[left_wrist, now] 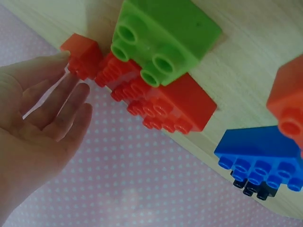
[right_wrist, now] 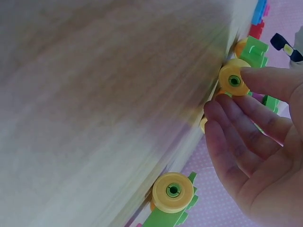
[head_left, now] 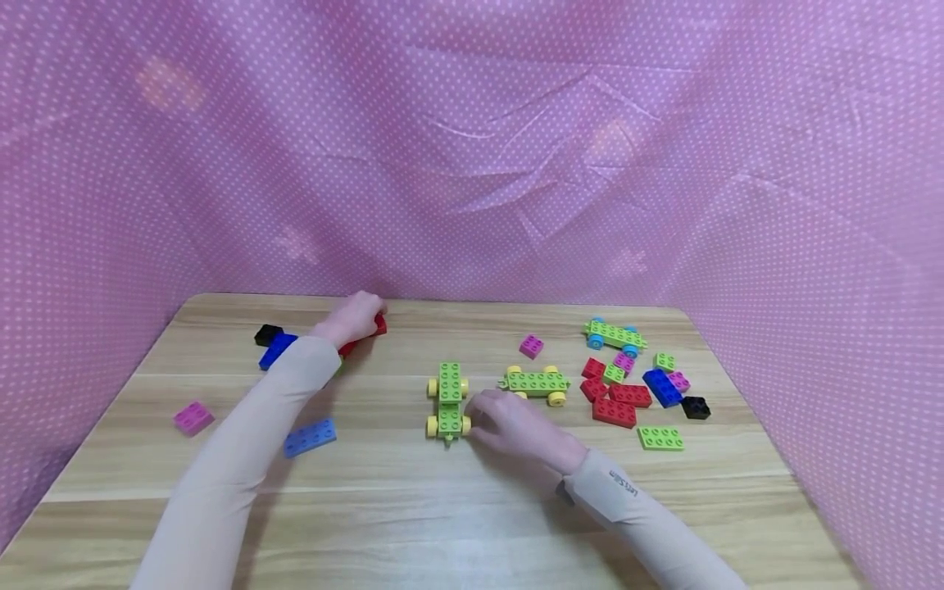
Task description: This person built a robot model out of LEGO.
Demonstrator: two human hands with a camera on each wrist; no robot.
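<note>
My left hand [head_left: 357,315] reaches to the back left of the wooden table [head_left: 413,492], over a cluster of red bricks [head_left: 379,324]. In the left wrist view its fingers [left_wrist: 71,80] are spread and relaxed, one tip touching a small red brick [left_wrist: 83,54] that adjoins a long red brick [left_wrist: 163,106] under a green brick [left_wrist: 163,35]. My right hand [head_left: 483,414] is at the right side of a green car with yellow wheels [head_left: 449,400]. In the right wrist view, thumb and fingers [right_wrist: 222,111] pinch a yellow wheel [right_wrist: 233,79].
A second green car with yellow wheels [head_left: 536,383], a green car with blue wheels [head_left: 614,334] and several loose bricks [head_left: 619,403] lie at the right. A pink brick [head_left: 193,417], blue plate [head_left: 310,437], blue brick [head_left: 276,350] and black brick [head_left: 268,333] lie left. Pink dotted cloth [head_left: 472,164] surrounds the table.
</note>
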